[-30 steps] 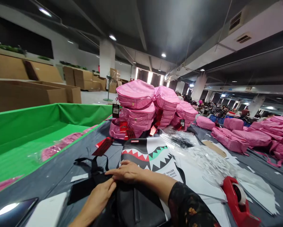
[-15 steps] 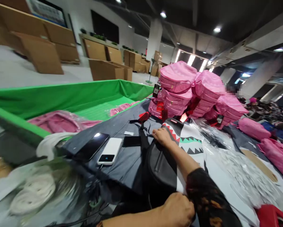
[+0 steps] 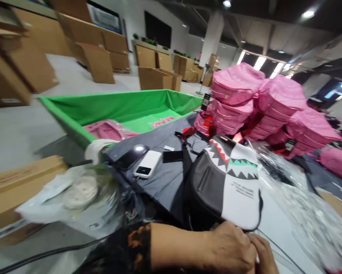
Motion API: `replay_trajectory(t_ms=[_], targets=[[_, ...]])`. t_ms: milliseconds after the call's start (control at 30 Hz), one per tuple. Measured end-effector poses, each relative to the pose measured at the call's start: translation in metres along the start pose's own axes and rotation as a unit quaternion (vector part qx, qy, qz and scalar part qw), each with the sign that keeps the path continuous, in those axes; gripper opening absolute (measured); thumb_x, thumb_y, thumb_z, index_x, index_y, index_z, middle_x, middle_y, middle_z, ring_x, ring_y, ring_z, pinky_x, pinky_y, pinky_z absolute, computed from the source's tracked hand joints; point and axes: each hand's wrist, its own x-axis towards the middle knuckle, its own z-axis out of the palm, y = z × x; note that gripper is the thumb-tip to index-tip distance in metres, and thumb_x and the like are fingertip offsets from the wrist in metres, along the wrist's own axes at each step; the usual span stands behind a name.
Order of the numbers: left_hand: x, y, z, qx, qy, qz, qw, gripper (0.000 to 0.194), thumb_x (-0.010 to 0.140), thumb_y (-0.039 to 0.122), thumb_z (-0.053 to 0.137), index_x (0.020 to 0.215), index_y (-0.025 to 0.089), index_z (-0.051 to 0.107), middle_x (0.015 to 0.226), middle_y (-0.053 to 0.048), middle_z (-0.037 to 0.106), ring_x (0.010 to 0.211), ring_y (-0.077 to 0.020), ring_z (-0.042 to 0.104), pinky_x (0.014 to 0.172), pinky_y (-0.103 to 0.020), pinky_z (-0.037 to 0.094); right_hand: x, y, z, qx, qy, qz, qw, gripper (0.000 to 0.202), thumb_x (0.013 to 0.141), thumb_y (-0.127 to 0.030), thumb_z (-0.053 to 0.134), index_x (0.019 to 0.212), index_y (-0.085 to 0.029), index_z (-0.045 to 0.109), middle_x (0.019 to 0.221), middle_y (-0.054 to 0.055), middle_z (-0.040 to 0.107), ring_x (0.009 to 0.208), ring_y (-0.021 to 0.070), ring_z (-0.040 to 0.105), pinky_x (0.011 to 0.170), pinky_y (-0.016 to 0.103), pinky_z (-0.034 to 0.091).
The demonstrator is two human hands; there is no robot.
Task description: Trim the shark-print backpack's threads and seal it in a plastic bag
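Note:
A black, grey and white backpack [image 3: 239, 190] with red and green zigzag teeth lies on the dark cloth of the table, its front panel up. At its near edge my left hand [image 3: 230, 245] is closed in a fist, knuckles up. My right hand [image 3: 264, 251] meets it from the right with bent fingers, pressed close to the left. A small whitish bit shows between the two hands, too little to name. What the fingers hold is hidden.
Pink backpacks [image 3: 236, 83] stand piled behind. A white power bank [image 3: 148, 163] and dark phones [image 3: 172, 156] lie left. Clear plastic bags [image 3: 299, 213] cover the right. A green bin [image 3: 111, 102] holds pink goods; cardboard boxes [image 3: 96, 61] stand beyond.
My right hand has left the top of the backpack and come down beside my left at its near edge. The view has swung left, and the printed front shows more fully.

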Motion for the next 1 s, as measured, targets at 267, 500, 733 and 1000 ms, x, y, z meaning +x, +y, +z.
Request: replay_trajectory(t_ms=[267,500,733,1000], targets=[[-0.048,-0.05,-0.025,0.084,-0.218,-0.022,0.972,0.049,0.087,0.005,0.05,0.136,0.005,0.048,0.093,-0.008,0.065,0.076,-0.0207,0.058,0.063,-0.036,0.045,0.008,-0.025,-0.003,0.086,0.206,0.223,0.949,0.022,0.087,-0.04,0.07,0.078,-0.02,0.067,0.06,-0.001,0.056,0.052,0.0144,0.054,0.05,0.026,0.047],[-0.08,-0.024,-0.019,0.096,-0.048,0.058,0.993,0.053,0.08,-0.003,0.04,0.131,0.001,0.053,0.078,-0.006,0.061,0.065,-0.0195,0.051,0.059,-0.036,0.04,0.094,0.045,-0.009,0.037,0.252,0.207,0.944,0.047,0.085,-0.062,0.059,0.073,-0.016,0.062,0.058,0.0,0.057,0.052,0.0131,0.052,0.052,0.025,0.046],[-0.037,-0.037,-0.031,0.039,0.12,0.007,0.992,0.027,0.094,0.012,0.056,0.12,0.005,0.056,0.082,-0.005,0.06,0.075,-0.0188,0.055,0.071,-0.033,0.047,0.114,0.05,0.002,0.014,0.127,0.151,0.98,0.03,0.091,-0.041,0.052,0.104,-0.018,0.067,0.097,0.008,0.069,0.087,0.0197,0.064,0.081,0.034,0.052],[-0.06,0.009,0.01,-0.023,-0.059,-0.086,0.994,0.02,0.093,0.007,0.047,0.08,0.015,0.059,0.071,-0.003,0.057,0.062,-0.0208,0.056,0.056,-0.034,0.049,-0.028,-0.021,0.039,-0.043,0.059,0.102,0.992,0.05,0.076,-0.019,0.056,0.126,-0.017,0.051,0.113,0.012,0.061,0.106,0.0239,0.06,0.088,0.036,0.054]])
